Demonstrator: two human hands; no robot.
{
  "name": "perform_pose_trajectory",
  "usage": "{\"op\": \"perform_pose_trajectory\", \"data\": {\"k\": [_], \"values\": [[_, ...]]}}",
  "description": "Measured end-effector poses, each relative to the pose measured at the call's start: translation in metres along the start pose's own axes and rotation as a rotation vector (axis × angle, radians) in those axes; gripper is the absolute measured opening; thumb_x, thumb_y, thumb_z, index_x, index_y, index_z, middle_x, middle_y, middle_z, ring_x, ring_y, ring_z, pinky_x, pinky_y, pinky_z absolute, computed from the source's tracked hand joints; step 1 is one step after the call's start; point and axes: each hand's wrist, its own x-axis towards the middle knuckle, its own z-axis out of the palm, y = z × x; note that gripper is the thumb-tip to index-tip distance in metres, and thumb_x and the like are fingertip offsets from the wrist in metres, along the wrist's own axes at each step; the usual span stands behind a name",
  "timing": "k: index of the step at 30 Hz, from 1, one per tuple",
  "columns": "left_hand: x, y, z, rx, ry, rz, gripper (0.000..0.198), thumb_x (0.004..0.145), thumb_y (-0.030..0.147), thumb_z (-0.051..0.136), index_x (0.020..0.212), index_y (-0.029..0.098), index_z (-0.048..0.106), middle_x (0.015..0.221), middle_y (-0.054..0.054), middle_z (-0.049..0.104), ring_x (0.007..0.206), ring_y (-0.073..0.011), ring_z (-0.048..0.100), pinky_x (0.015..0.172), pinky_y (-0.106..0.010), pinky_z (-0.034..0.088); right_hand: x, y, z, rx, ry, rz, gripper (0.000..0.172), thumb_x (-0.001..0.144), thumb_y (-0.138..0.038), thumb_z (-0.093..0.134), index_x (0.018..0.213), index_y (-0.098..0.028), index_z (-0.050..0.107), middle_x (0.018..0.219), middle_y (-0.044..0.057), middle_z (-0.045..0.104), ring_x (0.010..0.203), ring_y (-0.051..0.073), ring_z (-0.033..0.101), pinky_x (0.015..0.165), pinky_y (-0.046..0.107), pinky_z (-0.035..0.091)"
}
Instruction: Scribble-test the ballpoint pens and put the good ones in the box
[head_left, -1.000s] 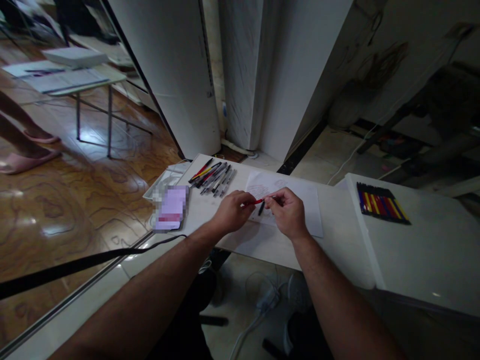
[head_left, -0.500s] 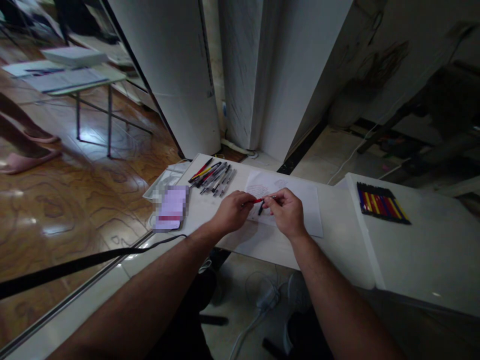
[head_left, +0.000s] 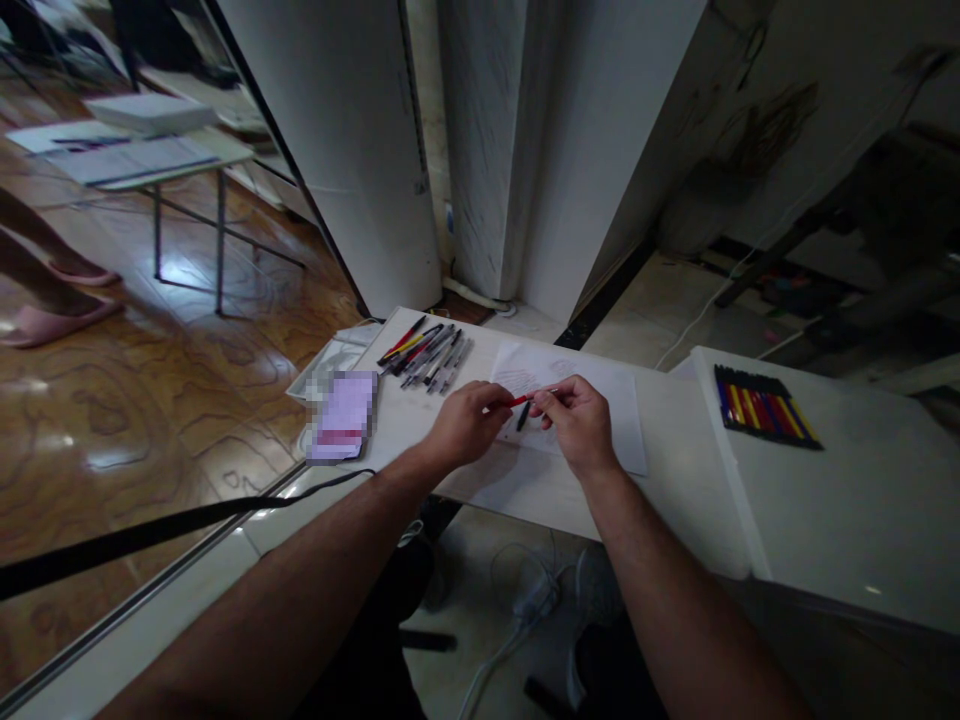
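Note:
Over a sheet of paper [head_left: 626, 440] with handwriting, both hands are at a slim red pen [head_left: 519, 401]. My left hand [head_left: 469, 425] closes its fingertips on the pen's left end. Thumb and fingers of my right hand [head_left: 581, 425] pinch at its other end, where a thin pale tip shows; the fingers partly hide it. Just below the red pen is a short black piece [head_left: 523, 415], like a pen cap; whether it lies on the paper or is held, I cannot tell.
A pile of pens [head_left: 431, 355] lies at the back left of the white table [head_left: 675, 440]. Left of it is a blurred purple phone-like item [head_left: 349, 415]. A row of coloured pens [head_left: 765, 405] sits on the right surface. A person's feet in pink slippers [head_left: 64, 320] stand far left.
My right hand has shifted very slightly rightward, and a little more of the pen's thin pale end shows. My left hand stays almost in place.

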Motion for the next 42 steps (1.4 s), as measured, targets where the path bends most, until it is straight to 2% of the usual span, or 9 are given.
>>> {"op": "perform_pose_trajectory", "data": {"k": [7, 12, 19, 27, 33, 42], "values": [[-0.001, -0.001, 0.000, 0.017, 0.010, -0.005, 0.012, 0.082, 0.017, 0.060, 0.090, 0.017, 0.069, 0.081, -0.005, 0.066, 0.077, -0.0166, 0.058, 0.071, -0.029, 0.044, 0.000, 0.003, -0.003, -0.202, 0.037, -0.117, 0.017, 0.075, -0.035, 0.071, 0.075, -0.019, 0.063, 0.065, 0.001, 0.067, 0.057, 0.014, 0.059, 0.051, 0.025, 0.045], [0.000, 0.001, 0.002, 0.034, 0.010, 0.004, 0.013, 0.082, 0.015, 0.061, 0.091, 0.017, 0.070, 0.081, -0.005, 0.067, 0.077, -0.0170, 0.058, 0.072, -0.029, 0.045, 0.000, 0.004, -0.002, -0.194, 0.033, -0.104, 0.018, 0.075, -0.034, 0.071, 0.074, -0.019, 0.062, 0.063, 0.000, 0.066, 0.056, 0.013, 0.058, 0.052, 0.025, 0.046], [0.001, 0.002, 0.004, 0.033, 0.022, 0.016, 0.016, 0.085, 0.016, 0.058, 0.093, 0.017, 0.071, 0.085, -0.006, 0.070, 0.079, -0.0172, 0.060, 0.073, -0.029, 0.046, -0.001, 0.002, -0.002, -0.129, 0.058, -0.053, 0.020, 0.075, -0.036, 0.071, 0.080, -0.018, 0.063, 0.062, 0.000, 0.066, 0.051, 0.013, 0.058, 0.045, 0.023, 0.043], [0.000, -0.003, 0.005, 0.051, 0.045, 0.022, 0.016, 0.087, 0.018, 0.056, 0.095, 0.016, 0.070, 0.085, -0.006, 0.069, 0.080, -0.0175, 0.060, 0.073, -0.030, 0.046, -0.003, -0.010, -0.006, -0.181, 0.122, -0.210, 0.016, 0.078, -0.033, 0.069, 0.083, -0.019, 0.064, 0.066, 0.001, 0.068, 0.060, 0.015, 0.064, 0.055, 0.026, 0.049], [0.000, 0.001, 0.004, 0.039, 0.044, 0.020, 0.013, 0.085, 0.017, 0.058, 0.091, 0.016, 0.070, 0.083, -0.006, 0.068, 0.078, -0.0172, 0.060, 0.070, -0.029, 0.046, -0.003, -0.004, -0.005, -0.298, 0.074, -0.240, 0.013, 0.078, -0.032, 0.068, 0.080, -0.020, 0.063, 0.068, 0.001, 0.068, 0.063, 0.015, 0.064, 0.061, 0.027, 0.050], [0.000, 0.001, 0.004, 0.036, 0.045, 0.036, 0.013, 0.084, 0.015, 0.059, 0.091, 0.017, 0.070, 0.083, -0.005, 0.069, 0.079, -0.0172, 0.060, 0.072, -0.029, 0.046, -0.005, -0.004, -0.002, -0.245, 0.007, -0.177, 0.014, 0.078, -0.032, 0.067, 0.078, -0.020, 0.061, 0.063, -0.001, 0.066, 0.057, 0.014, 0.061, 0.057, 0.026, 0.049]]}}
